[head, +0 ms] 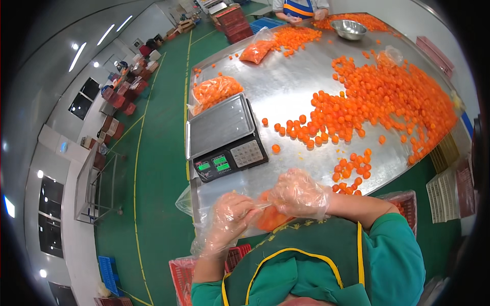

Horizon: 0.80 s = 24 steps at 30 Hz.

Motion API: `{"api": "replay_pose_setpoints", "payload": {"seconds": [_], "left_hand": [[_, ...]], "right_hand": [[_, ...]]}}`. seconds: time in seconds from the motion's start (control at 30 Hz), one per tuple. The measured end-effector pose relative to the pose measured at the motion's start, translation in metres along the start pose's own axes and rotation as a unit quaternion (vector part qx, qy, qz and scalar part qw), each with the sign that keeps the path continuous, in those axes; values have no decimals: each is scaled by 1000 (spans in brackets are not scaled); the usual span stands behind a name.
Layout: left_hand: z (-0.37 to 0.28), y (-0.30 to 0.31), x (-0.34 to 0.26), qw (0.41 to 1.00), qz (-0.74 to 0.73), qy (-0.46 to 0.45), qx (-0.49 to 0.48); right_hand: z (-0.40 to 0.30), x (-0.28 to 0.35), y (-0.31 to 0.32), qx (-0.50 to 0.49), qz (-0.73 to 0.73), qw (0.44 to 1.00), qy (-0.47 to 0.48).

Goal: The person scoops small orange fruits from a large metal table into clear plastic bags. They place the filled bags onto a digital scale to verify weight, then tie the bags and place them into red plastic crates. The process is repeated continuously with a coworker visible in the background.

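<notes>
My left hand (232,210) and my right hand (298,194), both in thin clear plastic gloves, pinch a stretched strip of plastic between them. It belongs to a clear plastic bag (271,219) filled with orange balls or fruit, which lies at the table's near edge against my apron. My right hand covers part of the bag. Just beyond my hands stands a digital weighing scale (226,141) with a bare metal pan and lit green displays. To the right of my right hand lie several loose orange balls (351,170), perhaps small tomatoes.
A large heap of orange balls (367,99) covers the right of the metal table (283,80). Filled bags (216,91) lie beyond the scale. A steel bowl (348,30) stands farther off, near another person (300,9). Red crates (183,275) stand below the near edge.
</notes>
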<state>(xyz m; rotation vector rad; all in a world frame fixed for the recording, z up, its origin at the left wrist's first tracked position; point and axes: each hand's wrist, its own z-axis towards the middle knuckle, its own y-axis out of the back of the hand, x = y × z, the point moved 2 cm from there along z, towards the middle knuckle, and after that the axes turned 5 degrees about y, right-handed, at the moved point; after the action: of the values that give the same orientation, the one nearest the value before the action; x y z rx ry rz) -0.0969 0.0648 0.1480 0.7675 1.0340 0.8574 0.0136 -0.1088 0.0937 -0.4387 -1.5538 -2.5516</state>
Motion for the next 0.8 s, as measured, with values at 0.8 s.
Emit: {"api": "replay_pose_setpoints", "payload": {"seconds": [0.8], "left_hand": [[-22,-12,28,956,-252,141,-52]], "right_hand": [[-24,-11,59,-169,-44,983,-48]]}}
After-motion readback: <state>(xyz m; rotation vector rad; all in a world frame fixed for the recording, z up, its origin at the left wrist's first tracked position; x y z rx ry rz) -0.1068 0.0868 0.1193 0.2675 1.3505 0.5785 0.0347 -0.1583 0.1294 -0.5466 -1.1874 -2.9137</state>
